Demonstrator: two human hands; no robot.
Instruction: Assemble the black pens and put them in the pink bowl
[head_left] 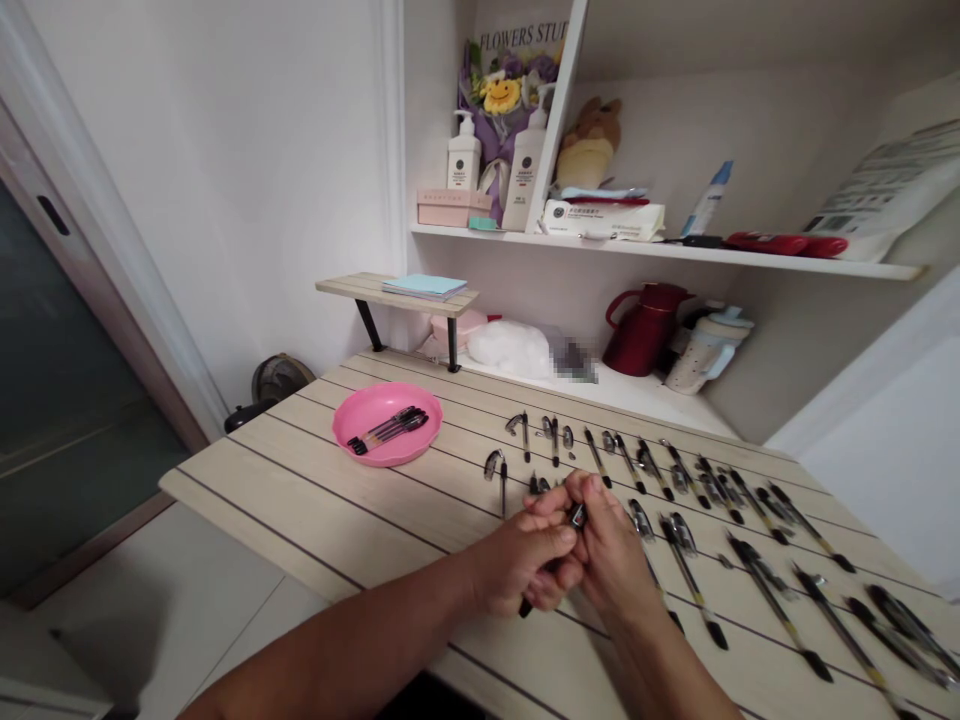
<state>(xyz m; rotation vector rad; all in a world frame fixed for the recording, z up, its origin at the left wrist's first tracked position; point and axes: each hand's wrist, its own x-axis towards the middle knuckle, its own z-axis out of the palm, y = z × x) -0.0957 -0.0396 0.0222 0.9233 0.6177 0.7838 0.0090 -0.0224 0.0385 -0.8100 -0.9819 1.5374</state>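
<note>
Both my hands are closed together above the front middle of the table. My left hand (pixel 525 555) is wrapped round a black pen (pixel 526 606), whose dark lower end sticks out beneath the fingers. The fingertips of my right hand (pixel 609 545) pinch a dark, shiny piece at the pen's upper end, probably its cap; fingers hide most of it. Beyond and to the right, gel pens (pixel 697 585) lie in rows, with loose clear-black caps (pixel 683 533) beside many of them. A pink dish (pixel 352 405) to the left holds several capped pens (pixel 394 428).
A small raised stand (pixel 345 287) with blue notebooks (pixel 426 287) stands at the table's back left. Behind the table are a red jug (pixel 646 330), a pale tumbler (pixel 705 352) and a white plastic bag (pixel 510 350). A shelf (pixel 712 258) with bottles overhangs them.
</note>
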